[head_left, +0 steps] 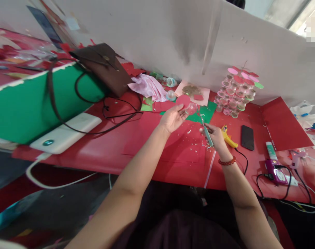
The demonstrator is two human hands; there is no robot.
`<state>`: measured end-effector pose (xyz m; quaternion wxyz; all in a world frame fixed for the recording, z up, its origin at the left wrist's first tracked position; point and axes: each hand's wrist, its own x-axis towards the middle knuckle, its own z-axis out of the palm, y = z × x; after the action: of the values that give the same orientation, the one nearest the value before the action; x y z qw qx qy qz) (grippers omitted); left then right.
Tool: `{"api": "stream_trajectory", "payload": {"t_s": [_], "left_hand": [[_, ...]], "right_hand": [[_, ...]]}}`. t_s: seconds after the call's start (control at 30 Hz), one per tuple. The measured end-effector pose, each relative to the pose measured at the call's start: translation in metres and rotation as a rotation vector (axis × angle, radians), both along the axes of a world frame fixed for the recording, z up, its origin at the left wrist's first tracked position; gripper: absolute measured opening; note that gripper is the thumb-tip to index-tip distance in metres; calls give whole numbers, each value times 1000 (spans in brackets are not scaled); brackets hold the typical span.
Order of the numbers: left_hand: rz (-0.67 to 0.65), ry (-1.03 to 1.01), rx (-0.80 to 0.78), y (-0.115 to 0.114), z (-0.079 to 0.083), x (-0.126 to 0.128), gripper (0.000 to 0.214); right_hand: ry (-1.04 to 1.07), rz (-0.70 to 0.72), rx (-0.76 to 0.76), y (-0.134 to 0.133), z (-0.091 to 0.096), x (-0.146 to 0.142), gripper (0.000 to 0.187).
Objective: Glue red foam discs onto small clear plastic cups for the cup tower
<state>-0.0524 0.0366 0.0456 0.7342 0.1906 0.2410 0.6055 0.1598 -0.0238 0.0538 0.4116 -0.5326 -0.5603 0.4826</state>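
In my left hand [173, 118], the thumb and fingers pinch a red paper disc [183, 100]. Beside the disc, at the fingertips, is a small clear plastic cup [191, 109] with a reddish tint; whether the two are joined I cannot tell. My right hand [215, 134] is closed round the pale green handle of a thin cutter knife [207, 132]. Its narrow front end points up and left, close to the cup. Below both hands, red paper sheets [168, 138] lie on the table with small pale scraps on them.
A stack of clear cups with coloured discs [235, 92] stands at the back right. Nearby are a yellow glue gun [228, 137], a phone [247, 137] and a purple plug adapter [276, 172] with cords. To the left, a brown bag [103, 65] leans beside a green board [22, 103].
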Motion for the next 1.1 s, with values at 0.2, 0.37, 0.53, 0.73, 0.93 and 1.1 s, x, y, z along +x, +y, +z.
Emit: {"api": "stream_trajectory", "payload": {"t_s": [0.2,0.37,0.53,0.73,0.93,1.1], "left_hand": [[-56,-29,41,-8,3,6,14],[-67,-33,48,-13,4,15,12],[-97,-25,77,-17,2,19,15],[-103,-11,109,-19,3,20,17],[-96,7,129,-19,3,21,20],[-93,4,121,-19,3,22,19]], "right_hand": [[82,-11,1,2,-1,1,59],[166,10,0,2,-2,3,57],[248,28,-63,0,2,4,56],[272,34,-71,0,3,3,53],[279,37,-88,-1,6,2,54],[292,24,-69,-2,7,1,54]]}}
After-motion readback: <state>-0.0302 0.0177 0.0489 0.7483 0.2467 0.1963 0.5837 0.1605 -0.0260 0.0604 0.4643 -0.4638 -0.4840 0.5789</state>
